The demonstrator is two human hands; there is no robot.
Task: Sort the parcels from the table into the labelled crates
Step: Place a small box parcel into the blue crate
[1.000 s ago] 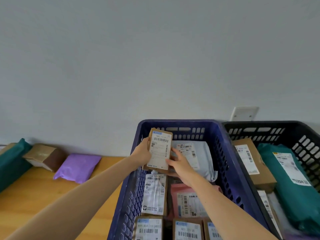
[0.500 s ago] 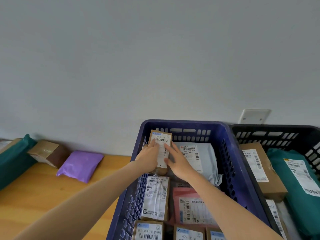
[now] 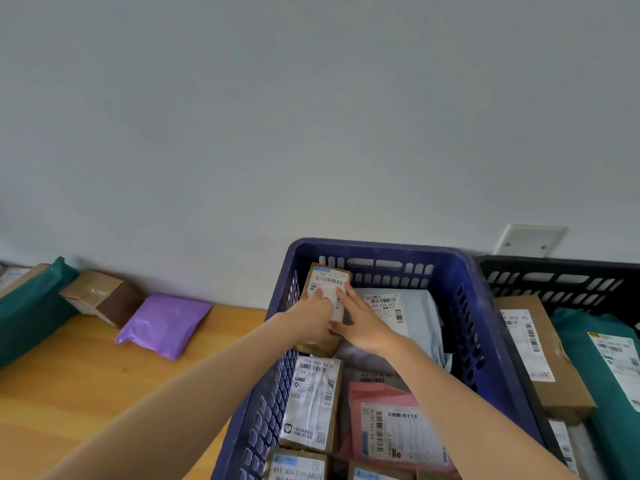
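Far-left corner of the blue crate: the small brown parcel lies here label up, its far end against the crate's far wall, beside the grey mailer.
Left hand: fingers laid flat over the label, pressing it down rather than gripping, as far as shows.
Right hand: fingers straight along the parcel's right edge, steadying it and holding nothing.
Change: a second ago both hands held the parcel up, clear of the crate's contents; now it is down among them.
Meaning: this parcel looks placed, so letting go is likely all that remains.
Desk: on the left, a purple mailer, a brown box and a green mailer wait unsorted.
Black crate: just right of the blue one, already holding parcels.
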